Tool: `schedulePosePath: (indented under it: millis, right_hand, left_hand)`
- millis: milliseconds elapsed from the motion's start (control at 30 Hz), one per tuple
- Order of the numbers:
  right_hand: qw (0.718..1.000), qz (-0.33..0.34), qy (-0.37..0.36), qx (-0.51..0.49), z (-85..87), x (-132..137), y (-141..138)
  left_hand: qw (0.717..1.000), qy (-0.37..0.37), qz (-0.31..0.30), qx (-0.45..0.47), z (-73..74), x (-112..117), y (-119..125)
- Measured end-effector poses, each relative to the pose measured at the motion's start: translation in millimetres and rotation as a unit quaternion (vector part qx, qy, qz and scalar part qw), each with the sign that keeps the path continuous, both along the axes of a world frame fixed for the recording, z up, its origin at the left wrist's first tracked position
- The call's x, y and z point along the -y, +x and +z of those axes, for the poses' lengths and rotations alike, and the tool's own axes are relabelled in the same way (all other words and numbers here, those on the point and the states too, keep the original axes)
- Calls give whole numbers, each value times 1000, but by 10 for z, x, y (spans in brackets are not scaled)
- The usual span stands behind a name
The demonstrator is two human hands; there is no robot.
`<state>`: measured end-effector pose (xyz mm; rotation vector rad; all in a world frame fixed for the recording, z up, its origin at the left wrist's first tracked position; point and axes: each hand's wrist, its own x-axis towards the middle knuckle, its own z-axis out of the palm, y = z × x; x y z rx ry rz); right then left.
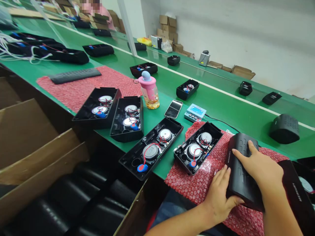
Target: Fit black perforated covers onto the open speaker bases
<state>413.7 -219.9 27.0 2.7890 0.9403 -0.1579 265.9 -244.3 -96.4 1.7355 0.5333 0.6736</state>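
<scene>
A closed black speaker [240, 167] is held between my two hands above the red bubble wrap [194, 183] at the front right. My left hand [220, 193] grips its near left side, thumb bent around the lower end. Across its upper right side lies my right hand [263, 167], thumb and fingers bent over the dimpled top. Just left of the hands, an open speaker shell [198, 147] shows two round drivers, red wires and a blue-wrapped cylindrical part. Another open shell [151, 149] sits beside it at the bench edge. Beneath the held speaker the underside is hidden.
More open shells [128, 119] stand to the left, near a pink-lidded bottle [149, 91], a phone [173, 109] and a small blue meter [195, 112]. Speakers line the green conveyor [216, 88]. A cardboard box [36, 150] holds black housings below. A person [98, 13] sits far left.
</scene>
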Motion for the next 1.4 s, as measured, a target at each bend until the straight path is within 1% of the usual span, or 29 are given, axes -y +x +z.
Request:
schedulePosePath:
  millis: [133,267,367,633,900,967,1033,1067,1100,1167,1200,1233,1267,1333,1400]
  right_hand:
    - [1000,4,-7,-5,-2,-16,-35]
    - [1000,-6,-8,-18,-10,-11,-33]
    - [1000,-2,2,-24,-31,-5,-23]
    - [1000,-4,7,-14,-37,1,-8]
    - [1000,-5,6,-12,12,-16,-83]
    - [1000,-2,18,-14,-18,15,-80]
    - [999,1,41,-12,-111,59,-59]
    - [998,11,57,5,-179,75,-39]
    - [996,35,76,36,-253,82,-12]
    - [979,127,111,111,-370,63,65]
    - [967,177,124,136,-390,39,115]
    - [957,216,134,143,-373,12,173]
    - [950,238,145,137,-320,-15,235]
    - [945,239,188,118,-141,-56,364]
    - [931,225,261,120,13,-85,474]
  left_hand:
    - [1000,-6,-2,-13,26,5,-20]
    - [1000,-6,-8,-22,43,19,-30]
    - [1000,5,-9,-16,28,28,-35]
    - [1000,9,18,21,-55,26,11]
    - [1000,11,12,24,-43,21,-6]
    - [1000,5,12,13,-38,43,-26]
    - [1000,4,2,4,-33,65,-45]
    - [1000,5,-4,-1,-31,71,-49]
    - [1000,4,-8,-5,-29,71,-49]
    - [1000,3,-7,-14,-29,52,-36]
    - [1000,3,-4,-19,-35,35,-23]
    - [1000,3,-1,-24,-48,17,-6]
    - [1000,3,-3,-30,-70,-1,13]
    - [999,1,-16,-51,-148,-31,60]
    - [997,-6,-26,-68,-266,-53,110]
